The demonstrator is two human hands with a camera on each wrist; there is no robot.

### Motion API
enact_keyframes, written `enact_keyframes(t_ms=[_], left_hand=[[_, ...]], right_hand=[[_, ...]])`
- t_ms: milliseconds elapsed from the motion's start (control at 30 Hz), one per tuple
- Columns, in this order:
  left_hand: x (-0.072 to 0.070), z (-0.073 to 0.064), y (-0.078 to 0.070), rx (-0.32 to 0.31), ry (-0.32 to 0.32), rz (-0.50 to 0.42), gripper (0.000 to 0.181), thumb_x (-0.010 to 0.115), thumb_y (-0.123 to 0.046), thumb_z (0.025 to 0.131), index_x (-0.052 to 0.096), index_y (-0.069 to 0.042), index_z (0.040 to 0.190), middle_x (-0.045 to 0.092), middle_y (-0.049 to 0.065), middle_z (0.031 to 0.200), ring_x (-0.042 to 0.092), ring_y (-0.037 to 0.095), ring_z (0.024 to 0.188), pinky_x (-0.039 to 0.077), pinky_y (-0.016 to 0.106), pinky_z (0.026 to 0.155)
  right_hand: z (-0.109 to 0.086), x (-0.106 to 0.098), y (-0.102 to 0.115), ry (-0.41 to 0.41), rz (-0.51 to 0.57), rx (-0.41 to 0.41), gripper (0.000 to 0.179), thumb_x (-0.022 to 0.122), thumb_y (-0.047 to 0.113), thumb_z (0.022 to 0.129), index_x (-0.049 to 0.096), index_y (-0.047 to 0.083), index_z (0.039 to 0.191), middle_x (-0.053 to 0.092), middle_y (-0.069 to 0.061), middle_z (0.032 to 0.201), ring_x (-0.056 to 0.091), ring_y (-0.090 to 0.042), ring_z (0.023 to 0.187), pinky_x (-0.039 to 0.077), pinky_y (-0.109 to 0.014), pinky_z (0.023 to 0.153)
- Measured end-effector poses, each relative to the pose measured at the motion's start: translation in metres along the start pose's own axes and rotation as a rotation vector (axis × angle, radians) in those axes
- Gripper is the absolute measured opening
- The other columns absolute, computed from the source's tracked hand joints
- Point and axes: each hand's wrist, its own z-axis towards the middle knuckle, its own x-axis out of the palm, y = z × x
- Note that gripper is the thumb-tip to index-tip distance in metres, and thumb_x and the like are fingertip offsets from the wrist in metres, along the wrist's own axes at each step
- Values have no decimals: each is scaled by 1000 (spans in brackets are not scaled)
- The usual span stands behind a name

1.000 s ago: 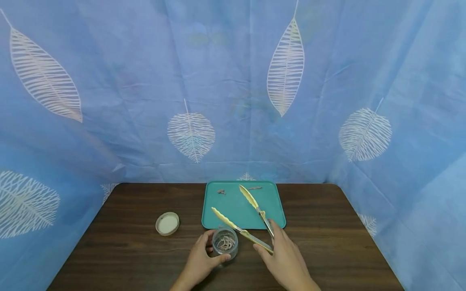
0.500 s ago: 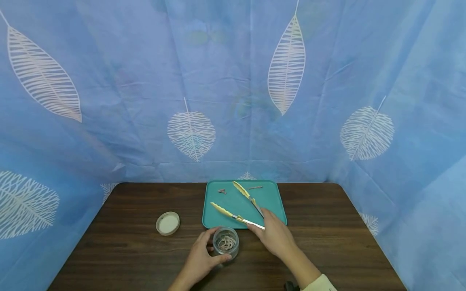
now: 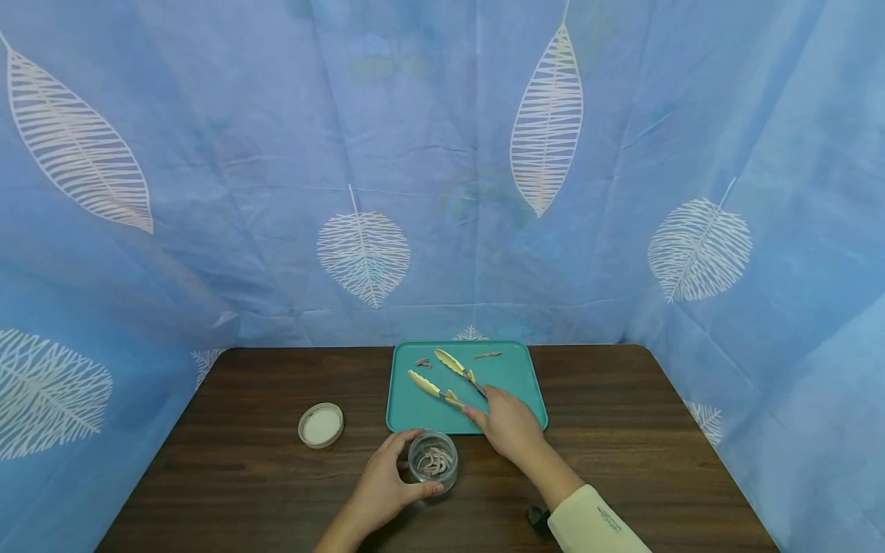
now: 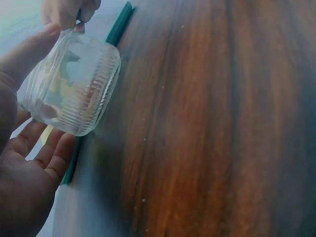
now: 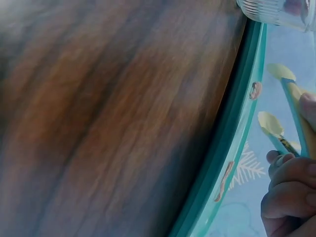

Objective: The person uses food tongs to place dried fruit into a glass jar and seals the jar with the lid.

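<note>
My left hand (image 3: 384,482) grips a clear ribbed glass jar (image 3: 433,463) from its left side, thumb at the front and fingers behind. Several pale brownish strips, curled like worms, lie inside the jar. My right hand (image 3: 510,424) holds metal tongs with yellow tips (image 3: 439,375), their arms spread and nothing between the tips. The tongs are over the teal tray (image 3: 537,399). Small brownish pieces (image 3: 424,363) lie at the tray's back left, and a thin brownish strip (image 3: 488,355) lies at its back right. In the left wrist view the jar (image 4: 79,84) sits between thumb and fingers.
A round lid (image 3: 321,425) with a white inside lies on the dark wooden table (image 3: 249,461), left of the jar. Behind the table hangs a blue cloth (image 3: 442,169) with white leaf prints. A small black object (image 3: 538,520) shows beside the right sleeve.
My right hand has carried the tongs forward and left, from beside the jar to over the tray. The tips have come closer together. The left hand stays on the jar.
</note>
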Motion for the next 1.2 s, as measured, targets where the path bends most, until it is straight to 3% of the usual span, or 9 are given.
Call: enact_keyframes(t_ms=[267, 633, 1200], left_hand=[[-3, -2, 1, -5, 44, -25, 92, 96, -40, 83, 52, -8, 157, 62, 14, 151, 68, 35, 127, 64, 34, 95], [-7, -1, -1, -39, 95, -101, 91, 96, -30, 83, 51, -10, 158, 59, 18, 151, 69, 36, 125, 64, 45, 98], [-8, -1, 1, -61, 99, -125, 91, 97, -29, 82, 51, -10, 159, 60, 19, 149, 70, 36, 124, 64, 46, 98]], right_hand=[[14, 6, 5, 17, -29, 14, 65, 68, 50, 106, 64, 1, 148, 72, -22, 142, 73, -42, 123, 62, -57, 100], [21, 7, -2, 13, -69, 25, 58, 68, 48, 106, 67, 8, 148, 71, -19, 145, 70, -42, 129, 61, -58, 103], [4, 9, -2, -81, -46, 26, 56, 73, 45, 104, 69, 8, 145, 72, -19, 143, 71, -42, 127, 61, -59, 101]])
